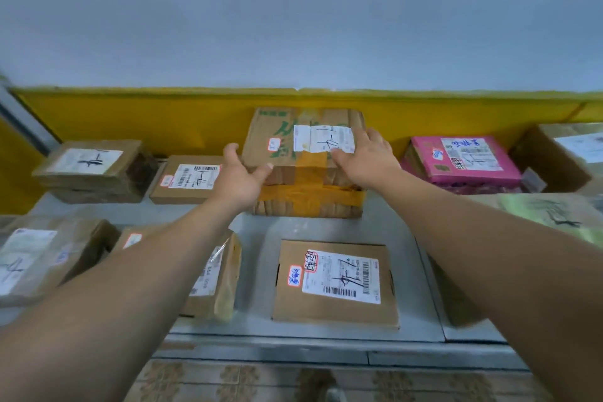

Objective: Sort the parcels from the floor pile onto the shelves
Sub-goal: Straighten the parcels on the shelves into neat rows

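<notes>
Flanking the taped box (306, 160), both open hands, left (239, 178) and right (367, 157), reach past nearer parcels (336, 284).

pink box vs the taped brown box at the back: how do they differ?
Colour: the pink box is bright pink, the taped brown box plain cardboard.
Height: the brown box stands taller; the pink box lies flatter.
Tape: only the brown box has wide orange tape.
Contact: both hands are at the brown box, none at the pink box.
Both carry white labels.
</notes>
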Demonstrator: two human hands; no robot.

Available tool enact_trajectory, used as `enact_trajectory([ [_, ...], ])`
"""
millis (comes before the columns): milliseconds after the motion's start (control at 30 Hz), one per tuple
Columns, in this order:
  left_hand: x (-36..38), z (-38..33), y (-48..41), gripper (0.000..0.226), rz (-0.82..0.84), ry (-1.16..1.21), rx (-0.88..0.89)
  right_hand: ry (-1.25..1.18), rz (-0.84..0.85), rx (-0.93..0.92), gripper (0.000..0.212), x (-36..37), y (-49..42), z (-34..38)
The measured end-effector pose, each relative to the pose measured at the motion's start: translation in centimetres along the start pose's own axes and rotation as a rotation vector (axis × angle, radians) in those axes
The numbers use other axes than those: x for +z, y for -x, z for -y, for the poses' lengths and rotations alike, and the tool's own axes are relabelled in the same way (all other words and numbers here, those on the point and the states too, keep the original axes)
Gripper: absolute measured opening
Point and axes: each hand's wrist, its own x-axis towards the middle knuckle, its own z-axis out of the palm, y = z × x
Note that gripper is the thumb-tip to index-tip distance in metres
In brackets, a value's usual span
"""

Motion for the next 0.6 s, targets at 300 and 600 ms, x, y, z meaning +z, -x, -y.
enact_trajectory([
  [300,2.1,-0.5,-0.9,0.083,0.013,-0.065,0.005,-0.058,0.026,0.053,0.078,0.5,-2.0,-1.5],
  [600,4.1,-2.6,0.1,0.075,0.119,-0.188,0.046,-0.015,0.005,0.076,0.075,-0.6,-1.7,-4.9],
])
